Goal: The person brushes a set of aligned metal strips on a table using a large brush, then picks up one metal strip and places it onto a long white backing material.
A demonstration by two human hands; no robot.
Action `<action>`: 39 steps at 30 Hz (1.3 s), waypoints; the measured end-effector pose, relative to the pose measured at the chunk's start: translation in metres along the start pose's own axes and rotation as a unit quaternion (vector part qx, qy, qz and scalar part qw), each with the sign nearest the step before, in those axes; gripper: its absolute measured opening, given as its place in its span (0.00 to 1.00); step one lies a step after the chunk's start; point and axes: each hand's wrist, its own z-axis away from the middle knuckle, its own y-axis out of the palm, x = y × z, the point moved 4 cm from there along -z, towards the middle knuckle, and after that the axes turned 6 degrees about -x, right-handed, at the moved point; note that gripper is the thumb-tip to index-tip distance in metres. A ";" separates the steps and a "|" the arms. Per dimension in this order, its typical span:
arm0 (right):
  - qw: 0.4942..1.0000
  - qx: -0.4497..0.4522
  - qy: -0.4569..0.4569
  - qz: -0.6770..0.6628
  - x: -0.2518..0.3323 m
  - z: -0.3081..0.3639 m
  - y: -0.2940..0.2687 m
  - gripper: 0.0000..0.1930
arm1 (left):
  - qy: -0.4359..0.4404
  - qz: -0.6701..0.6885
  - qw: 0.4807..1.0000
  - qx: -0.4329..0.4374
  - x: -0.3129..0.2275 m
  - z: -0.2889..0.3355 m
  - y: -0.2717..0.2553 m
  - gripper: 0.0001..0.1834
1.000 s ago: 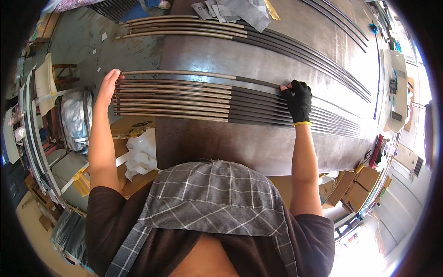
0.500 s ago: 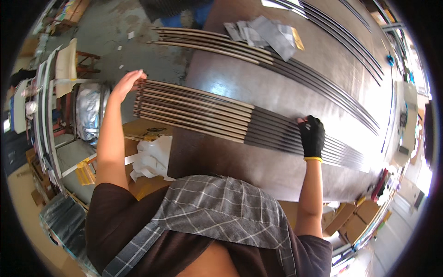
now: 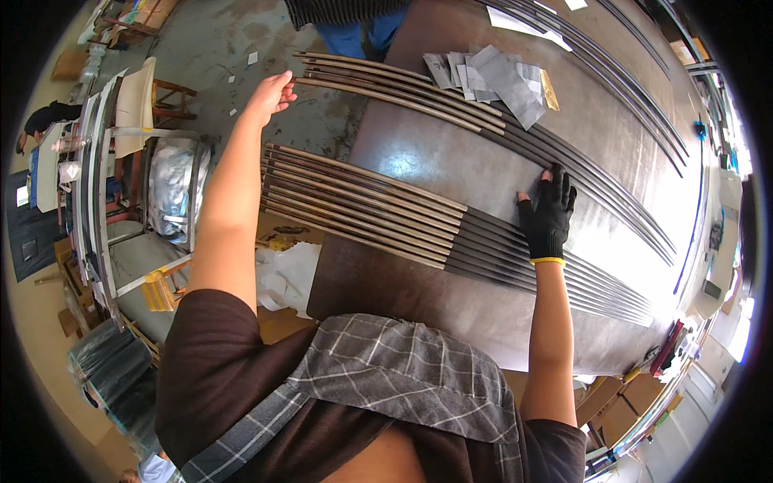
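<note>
While the left hand (image 3: 270, 100) seemingly pinches one rod (image 3: 419, 109) by its end, gloved right hand (image 3: 549, 211) loosely spread near it

Near row of long, thin brown-and-black rods (image 3: 455, 236): laid across dark, flat tabletop (image 3: 378, 282), left ends overhung | far row of brown-and-black rods (image 3: 523, 143): set behind | flat grey rectangular sheets (image 3: 506, 80): piled behind far row
</note>
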 end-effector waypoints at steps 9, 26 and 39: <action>0.998 -0.034 0.050 0.018 -0.025 0.001 0.012 0.38 | 0.091 0.028 0.992 0.081 0.011 0.024 -0.010 0.14; 0.986 -0.021 0.118 -0.120 -0.038 0.037 -0.017 0.14 | 0.109 -0.121 0.986 0.045 0.041 0.063 -0.007 0.19; 0.986 -0.019 0.126 -0.105 -0.035 0.064 -0.023 0.14 | 0.124 -0.157 0.979 0.023 0.039 0.102 -0.010 0.19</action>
